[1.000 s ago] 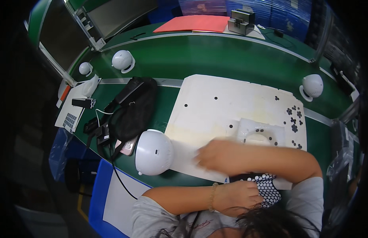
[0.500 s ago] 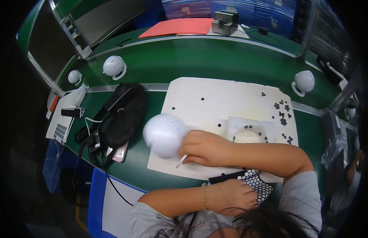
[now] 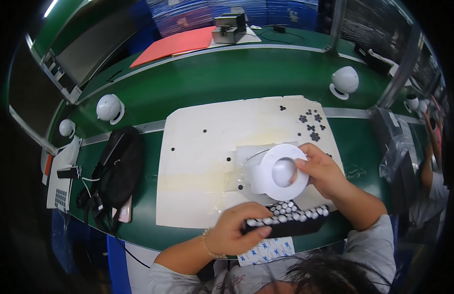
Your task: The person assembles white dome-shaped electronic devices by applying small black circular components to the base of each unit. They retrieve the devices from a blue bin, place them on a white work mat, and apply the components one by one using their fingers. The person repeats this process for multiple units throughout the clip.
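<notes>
My left hand (image 3: 236, 228) grips the left end of a black sheet (image 3: 290, 227) carrying rows of white round dots, seen bent and nearly edge-on at the near side of the board. My right hand (image 3: 322, 169) is closed on the rim of a white round device (image 3: 283, 171), whose ring-shaped base faces up. This device sits over a clear plastic-wrapped piece (image 3: 246, 161) on the cream board (image 3: 187, 196). Small black dots (image 3: 229, 159) lie scattered on the board, and black dot clusters (image 3: 313, 136) gather at its far right.
Similar white round devices (image 3: 110, 109) stand along the back, left and right. A black bag (image 3: 121, 171) with cables lies left, a pink phone (image 3: 124, 209) beneath it. A white sheet with blue print (image 3: 266, 251) is near me. Another person's arm (image 3: 427, 159) shows far right.
The white device has moved right and turned, base up, in my right hand. My left hand has moved left and lifted the dotted sheet. The whole view has shifted.
</notes>
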Demonstrator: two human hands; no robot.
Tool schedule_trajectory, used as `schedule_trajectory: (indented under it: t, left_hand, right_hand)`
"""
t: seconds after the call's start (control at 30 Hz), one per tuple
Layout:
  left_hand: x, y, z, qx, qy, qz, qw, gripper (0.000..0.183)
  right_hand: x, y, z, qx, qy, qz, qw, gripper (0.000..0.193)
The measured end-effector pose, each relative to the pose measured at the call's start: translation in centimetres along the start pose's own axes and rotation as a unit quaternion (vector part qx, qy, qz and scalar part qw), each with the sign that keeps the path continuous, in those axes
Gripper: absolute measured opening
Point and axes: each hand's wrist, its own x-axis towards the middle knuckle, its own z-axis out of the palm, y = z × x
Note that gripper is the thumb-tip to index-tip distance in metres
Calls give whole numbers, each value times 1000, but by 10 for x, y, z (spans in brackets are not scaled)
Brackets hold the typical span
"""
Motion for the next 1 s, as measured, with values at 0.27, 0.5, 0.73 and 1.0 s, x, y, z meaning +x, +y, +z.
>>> schedule_trajectory:
  t: [0.27,0.5,0.73,1.0]
  left_hand:
    - [-1,-1,4,-117,164,-66,977,20]
    - [5,2,4,7,144,-133,981,20]
    - [7,-5,1,99,144,27,984,13]
    - [6,-4,4,136,156,-1,978,14]
  right_hand:
    - [-21,-3,-9,-266,-92,-378,882,63]
    - [-28,-4,-3,-358,-56,-354,862,20]
    - [-26,-11,-6,-431,-54,-387,813,18]
    - [-26,-10,-10,-521,-27,-578,627,21]
